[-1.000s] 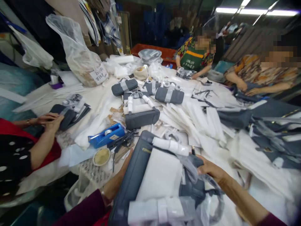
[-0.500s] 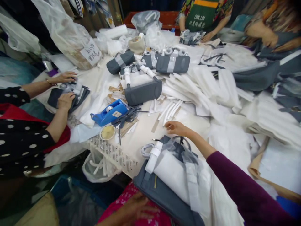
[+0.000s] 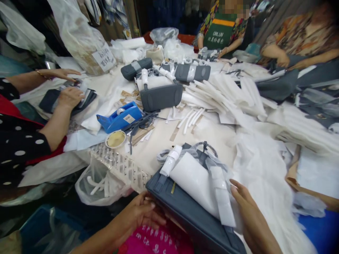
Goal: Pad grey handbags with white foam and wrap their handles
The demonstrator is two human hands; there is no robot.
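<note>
A dark blue-grey bag (image 3: 182, 208) lies at the near edge of the table, its handles wrapped in white foam (image 3: 194, 183). My left hand (image 3: 144, 211) is beside the bag's lower left corner, fingers apart, with nothing in it. At the bag's right side, my right hand (image 3: 245, 197) is open next to a wrapped handle (image 3: 221, 195); whether its fingers touch the bag is hard to tell. Above the bag, thin white foam strips (image 3: 192, 118) lie on the table.
A blue tape dispenser (image 3: 120, 116) and a round tin (image 3: 116, 139) are on the left. Further back are wrapped grey bags (image 3: 161, 97). White foam sheets (image 3: 225, 95) spread rightward. A person's hands (image 3: 70, 97) work at far left; two more people stand across the table.
My right hand has come back from the foam strips to the bag's right side. My left hand has risen to the bag's left corner. The view has shifted slightly.
</note>
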